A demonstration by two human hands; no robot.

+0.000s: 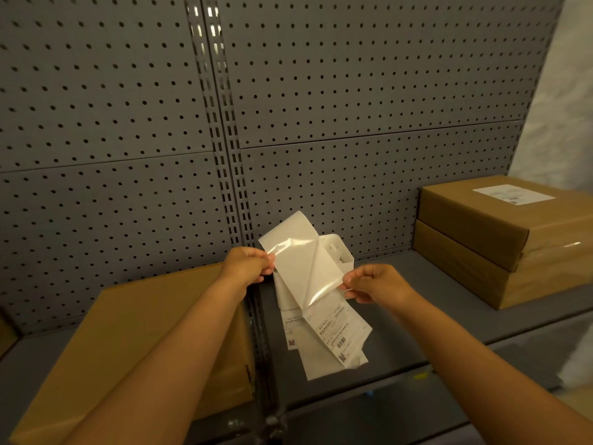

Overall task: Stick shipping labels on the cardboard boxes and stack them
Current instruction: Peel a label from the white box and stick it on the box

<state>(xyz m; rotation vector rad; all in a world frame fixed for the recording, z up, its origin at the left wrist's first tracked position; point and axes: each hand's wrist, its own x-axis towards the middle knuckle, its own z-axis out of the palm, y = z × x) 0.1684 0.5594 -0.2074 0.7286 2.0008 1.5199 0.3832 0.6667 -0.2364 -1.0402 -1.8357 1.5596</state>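
The left hand (248, 264) and right hand (373, 284) each pinch the shipping label (337, 335), grip clamped on it above the shelf (401, 316), peeling it from its glossy backing (301, 252). Judged step: peeling; next, press it onto the unlabelled box (134, 332) at left, then stack that on the labelled stack (503, 236) far right.

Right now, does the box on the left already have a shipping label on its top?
No, the left box shows bare brown cardboard; only the top stacked box carries a label.
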